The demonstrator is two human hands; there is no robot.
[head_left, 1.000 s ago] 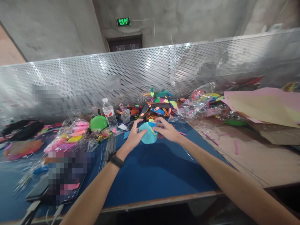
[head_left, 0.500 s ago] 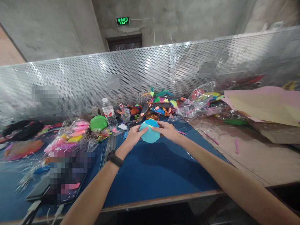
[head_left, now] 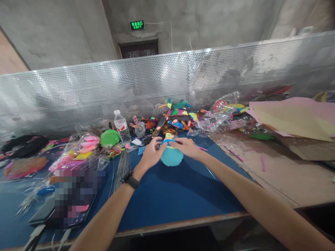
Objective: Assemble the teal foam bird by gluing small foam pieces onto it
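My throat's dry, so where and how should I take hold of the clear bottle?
Probably around the upper part of the clear bottle, below the white cap, coming from above and in front. It stands cap up, narrowing at the top, while the green mound crowds its lower left side and the perforated panel stands behind.

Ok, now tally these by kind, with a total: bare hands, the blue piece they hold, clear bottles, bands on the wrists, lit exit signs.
Bare hands: 2, left hand and right hand
Blue piece held in both: 1
Clear bottle: 1
Black wristband: 1
Lit exit sign: 1
Total: 6
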